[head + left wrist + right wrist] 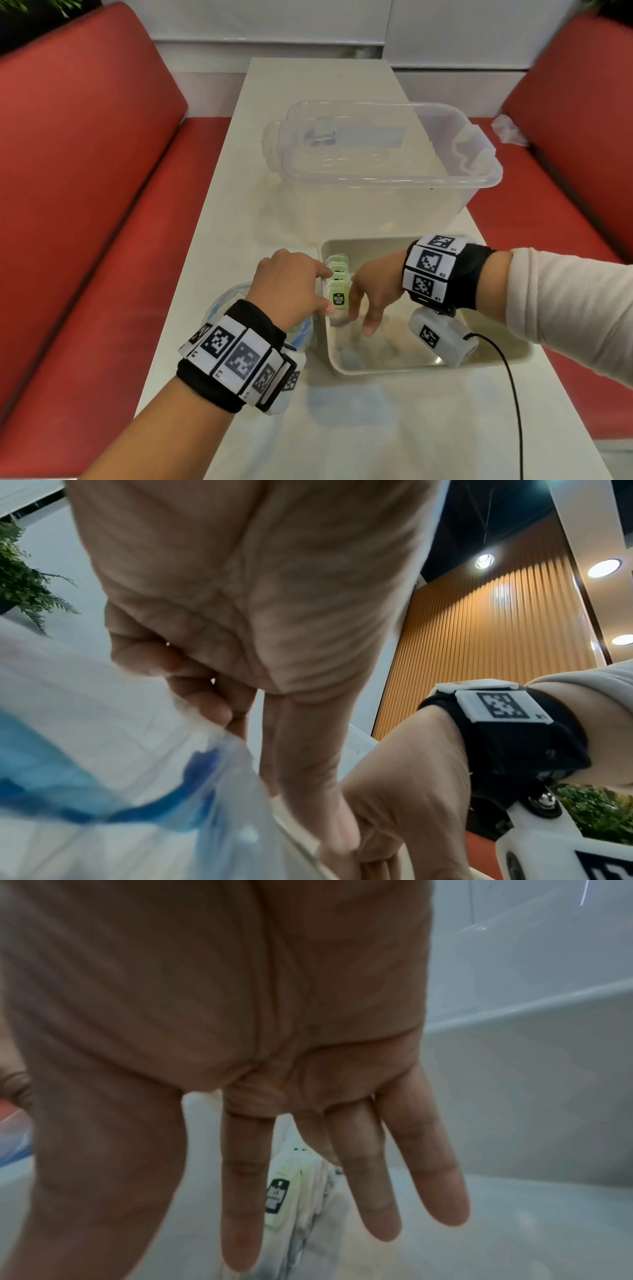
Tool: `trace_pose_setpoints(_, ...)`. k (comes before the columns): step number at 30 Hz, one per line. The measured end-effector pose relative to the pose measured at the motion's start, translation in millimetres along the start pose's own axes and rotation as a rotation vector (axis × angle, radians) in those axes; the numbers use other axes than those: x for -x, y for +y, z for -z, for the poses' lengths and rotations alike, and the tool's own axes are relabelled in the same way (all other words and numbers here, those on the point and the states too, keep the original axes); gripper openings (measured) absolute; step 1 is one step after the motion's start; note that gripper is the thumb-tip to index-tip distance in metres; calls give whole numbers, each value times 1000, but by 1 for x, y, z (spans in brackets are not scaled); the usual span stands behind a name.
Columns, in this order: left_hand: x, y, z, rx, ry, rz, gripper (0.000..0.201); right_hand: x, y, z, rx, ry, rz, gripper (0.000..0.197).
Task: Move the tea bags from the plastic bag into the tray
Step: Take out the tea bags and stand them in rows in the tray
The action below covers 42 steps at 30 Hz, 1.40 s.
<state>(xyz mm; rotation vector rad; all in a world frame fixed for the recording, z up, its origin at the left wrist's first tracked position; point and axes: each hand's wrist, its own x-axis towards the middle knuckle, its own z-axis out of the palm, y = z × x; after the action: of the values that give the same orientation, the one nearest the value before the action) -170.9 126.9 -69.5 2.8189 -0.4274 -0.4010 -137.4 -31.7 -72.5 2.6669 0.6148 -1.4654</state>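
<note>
A beige tray (496,356) sits on the white table. Several green-labelled tea bags (337,284) stand in a row along its left wall. My left hand (325,291) reaches over the tray's left rim, with forefinger and thumb pinching the row from its two ends. In the left wrist view its other fingers (192,691) are curled. My right hand (363,308) is inside the tray with its straight fingers (240,1218) against the right side of the tea bags (279,1196). The clear plastic bag (222,305) (103,750) with a blue strip lies under my left wrist.
A large clear plastic tub (376,164) stands just behind the tray. A black cable (510,394) runs from my right wrist toward the table's near edge. Red benches (85,171) flank the narrow table. A crumpled white wrapper (508,130) lies on the right bench.
</note>
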Motion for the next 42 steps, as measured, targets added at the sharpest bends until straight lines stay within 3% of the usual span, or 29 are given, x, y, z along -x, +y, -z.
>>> trace_pose_setpoints(3, 9, -9, 14, 125, 208, -22, 21, 15, 4, 8, 6, 92, -35, 45)
trace_pose_setpoints(7, 24, -50, 33, 210, 364, 5, 44, 43, -6, 25, 30, 445, -11, 28)
trace_pose_setpoints(9, 38, -69, 36, 220, 374, 23, 43, 58, -25, 28, -36, 623, 43, 17)
trace_pose_setpoints(12, 62, -83, 21, 262, 391, 82, 32, 71, -70, 15, -182, 732, 202, 10)
trace_pose_setpoints(15, 79, -92, -14, 367, 486, 171, 24, 50, -117, -21, -197, 741, 296, 22)
trace_pose_setpoints(18, 89, -95, -41, 601, 434, 378, 62, 13, -143, -58, -83, 662, 188, 29)
trace_pose_setpoints(20, 92, -96, -49, 723, 339, 455, 67, -4, -146, -73, -123, 665, 94, 28)
trace_pose_setpoints(25, 93, -97, -54, 759, 277, 415, 61, -26, -158, -80, -365, 756, -32, 32)
trace_pose_setpoints(31, 95, -101, -49, 745, 272, 361, 59, -32, -165, -76, -489, 855, -46, 28)
trace_pose_setpoints(35, 96, -102, -48, 756, 276, 362, 59, -35, -166, -80, -639, 808, -5, 35)
trace_pose_setpoints(39, 96, -103, -46, 773, 264, 352, 59, -36, -161, -78, -702, 719, -8, 17)
trace_pose_setpoints(42, 95, -105, -46, 781, 255, 351, 59, -31, -158, -77, -667, 777, -6, 16)
